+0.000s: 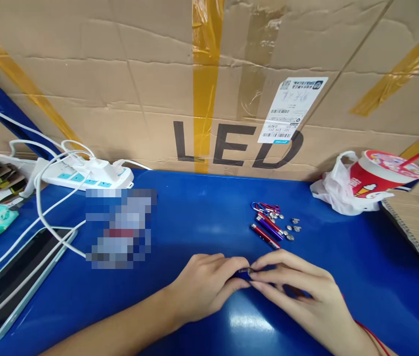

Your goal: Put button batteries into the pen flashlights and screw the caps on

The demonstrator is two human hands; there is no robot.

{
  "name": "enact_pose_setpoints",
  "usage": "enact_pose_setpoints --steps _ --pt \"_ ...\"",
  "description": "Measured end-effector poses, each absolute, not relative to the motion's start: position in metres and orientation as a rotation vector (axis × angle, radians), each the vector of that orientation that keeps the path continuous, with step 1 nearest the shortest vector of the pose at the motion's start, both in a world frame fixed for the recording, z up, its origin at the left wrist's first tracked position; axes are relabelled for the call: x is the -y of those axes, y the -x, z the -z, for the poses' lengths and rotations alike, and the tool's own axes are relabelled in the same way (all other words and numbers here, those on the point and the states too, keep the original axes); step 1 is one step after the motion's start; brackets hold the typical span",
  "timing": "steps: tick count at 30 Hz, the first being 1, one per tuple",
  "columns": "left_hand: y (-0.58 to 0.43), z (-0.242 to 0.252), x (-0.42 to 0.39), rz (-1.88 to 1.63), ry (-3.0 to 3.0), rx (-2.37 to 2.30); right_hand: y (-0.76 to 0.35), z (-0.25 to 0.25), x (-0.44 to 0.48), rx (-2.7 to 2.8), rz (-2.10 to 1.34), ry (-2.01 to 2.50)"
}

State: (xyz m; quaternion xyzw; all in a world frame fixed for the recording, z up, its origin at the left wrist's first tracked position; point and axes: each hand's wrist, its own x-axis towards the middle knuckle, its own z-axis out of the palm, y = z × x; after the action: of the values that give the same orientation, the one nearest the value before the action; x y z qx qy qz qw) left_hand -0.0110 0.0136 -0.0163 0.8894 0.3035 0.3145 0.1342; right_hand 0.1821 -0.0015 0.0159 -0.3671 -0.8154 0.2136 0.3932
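My left hand (209,282) pinches a small dark object (244,270) between thumb and forefinger, low over the blue table. My right hand (302,291) meets it from the other side, its fingertips closed on the object's right end. Fingers cover most of this object, so its kind is unclear. Just beyond my right hand lie a red metal pen-like tube (264,236), a purple tube (269,228) and another red tube (273,225). Beside them are several silvery button cells (290,237) and small red and blue metal clips (264,207).
A large cardboard box (150,89) stands along the table's back. At left are a white power strip (71,175) with looping cables, a phone (20,282) and a pixelated item (123,227). A red paper cup (376,175) in a plastic bag stands at right, near cardboard (417,222).
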Motion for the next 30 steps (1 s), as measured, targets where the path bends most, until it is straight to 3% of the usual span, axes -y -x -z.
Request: enact_pose_setpoints --steps 17,30 --pt "0.010 0.014 -0.016 -0.884 -2.363 -0.887 -0.204 -0.009 -0.011 2.313 -0.003 0.854" --pt "0.009 0.010 -0.019 -0.906 -2.355 -0.836 -0.242 -0.011 -0.049 2.132 0.284 1.551"
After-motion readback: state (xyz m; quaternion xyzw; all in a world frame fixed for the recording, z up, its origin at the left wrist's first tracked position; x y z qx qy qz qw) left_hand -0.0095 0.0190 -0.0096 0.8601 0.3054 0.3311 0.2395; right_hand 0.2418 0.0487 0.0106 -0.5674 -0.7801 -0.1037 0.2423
